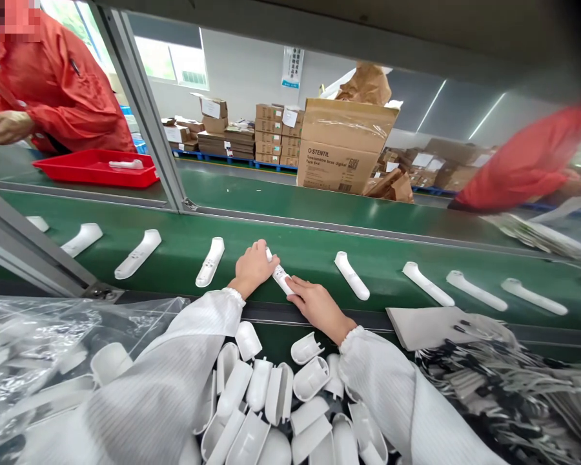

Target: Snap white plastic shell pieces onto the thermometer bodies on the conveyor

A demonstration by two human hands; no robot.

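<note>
On the green conveyor belt, a white handheld plastic housing [281,278] lies slanted between my two hands, its open inner side facing up. My left hand [255,263] grips its upper end, fingers curled round it. My right hand [318,305] has its thumb and fingers closed at the lower end. Part of the housing is hidden under the fingers. To the left lies a similar white housing [210,262] with small dark marks; to the right rests another white housing [352,276]. Close below my hands is a pile of curved white plastic covers [249,436].
More white housings line the belt [252,226]. Clear bags [77,336] of white parts lie left, bundled cables [503,381] right. Metal posts [140,110] stand ahead. Beyond are a red tray [97,174], a cardboard box [343,145] and two people in red sleeves.
</note>
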